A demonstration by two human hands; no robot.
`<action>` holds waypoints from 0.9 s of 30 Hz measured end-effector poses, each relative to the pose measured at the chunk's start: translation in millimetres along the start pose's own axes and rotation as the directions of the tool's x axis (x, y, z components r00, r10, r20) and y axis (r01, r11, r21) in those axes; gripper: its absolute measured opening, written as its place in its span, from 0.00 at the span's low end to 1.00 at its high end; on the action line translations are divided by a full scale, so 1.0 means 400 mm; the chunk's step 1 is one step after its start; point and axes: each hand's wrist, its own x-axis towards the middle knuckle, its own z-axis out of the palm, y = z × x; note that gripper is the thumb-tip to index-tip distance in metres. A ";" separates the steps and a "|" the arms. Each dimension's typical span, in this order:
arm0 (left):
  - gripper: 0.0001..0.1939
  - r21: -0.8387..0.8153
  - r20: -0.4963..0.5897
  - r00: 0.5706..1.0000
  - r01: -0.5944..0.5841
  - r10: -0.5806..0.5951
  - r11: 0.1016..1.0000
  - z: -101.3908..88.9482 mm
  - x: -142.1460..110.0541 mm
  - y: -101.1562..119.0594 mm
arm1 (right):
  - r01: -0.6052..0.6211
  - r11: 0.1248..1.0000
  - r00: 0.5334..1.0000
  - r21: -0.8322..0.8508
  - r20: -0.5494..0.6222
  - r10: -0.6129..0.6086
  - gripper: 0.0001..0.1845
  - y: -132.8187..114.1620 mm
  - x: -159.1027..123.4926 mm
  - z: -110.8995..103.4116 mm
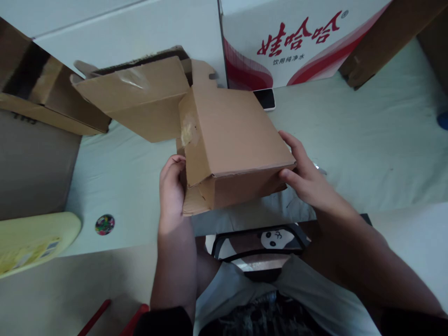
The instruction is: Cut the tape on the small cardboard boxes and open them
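A brown cardboard box point(241, 130) is held tilted above the pale green cloth, its lid flap folded out to the far left. My left hand point(172, 182) grips the box's left side near the torn, taped edge, its fingertips partly hidden behind the cardboard. At the near right corner, my right hand point(303, 172) pinches the box, thumb on the near face and fingers along the right edge. The inside of the box cannot be seen from here.
White cartons stand behind, one with red lettering point(301, 42). A phone point(266, 99) lies by it. Brown boxes point(70, 100) and a pale yellow bottle point(38, 238) are at left, near a round colourful disc point(105, 224). A panda-print item point(276, 239) is below.
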 end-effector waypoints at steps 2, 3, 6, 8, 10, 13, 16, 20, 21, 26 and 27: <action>0.12 0.006 -0.002 1.000 0.001 -0.001 1.000 0.000 0.000 -0.003 | 0.005 1.000 1.000 0.009 -0.003 -0.005 0.53 0.001 0.000 0.000; 0.13 0.009 -0.005 1.000 0.003 -0.003 1.000 -0.001 0.000 -0.003 | 0.003 1.000 1.000 0.008 -0.007 -0.003 0.53 0.002 0.000 0.000; 0.14 0.018 -0.006 1.000 0.011 -0.011 1.000 -0.001 -0.001 -0.001 | -0.006 1.000 1.000 -0.001 -0.027 0.006 0.53 0.002 0.000 0.001; 0.14 0.027 0.006 1.000 0.017 -0.017 0.999 -0.002 -0.002 0.003 | 0.002 1.000 1.000 0.001 -0.027 -0.002 0.53 0.000 -0.001 0.001; 0.13 0.023 0.006 1.000 0.022 -0.022 0.999 -0.003 -0.001 0.009 | 0.017 1.000 1.000 0.005 -0.022 -0.016 0.51 -0.003 -0.001 0.001; 0.12 -0.008 -0.012 1.000 0.020 -0.020 1.000 -0.007 0.004 0.014 | 0.030 1.000 0.999 0.003 -0.038 -0.030 0.48 -0.005 -0.001 0.001; 0.12 -0.024 -0.006 1.000 0.009 -0.009 1.000 -0.015 0.008 0.014 | 0.007 1.000 0.994 0.008 -0.106 -0.006 0.47 0.000 -0.002 0.004; 0.13 -0.006 -0.002 1.000 -0.005 0.005 1.000 -0.020 0.005 0.012 | 0.042 0.999 0.969 -0.012 -0.245 -0.043 0.52 0.004 -0.007 0.010; 0.14 0.002 0.001 1.000 -0.012 0.012 1.000 -0.020 0.003 0.012 | 0.054 0.998 0.966 -0.018 -0.251 -0.057 0.53 0.003 -0.009 0.011; 0.15 0.052 0.083 0.996 -0.025 0.021 0.998 -0.016 -0.005 0.013 | 0.058 0.998 0.964 -0.017 -0.257 -0.060 0.49 -0.005 -0.018 0.018; 0.16 0.080 0.108 0.993 -0.051 0.042 0.995 -0.018 -0.006 0.010 | 0.067 0.998 0.957 -0.006 -0.284 -0.066 0.46 -0.002 -0.017 0.020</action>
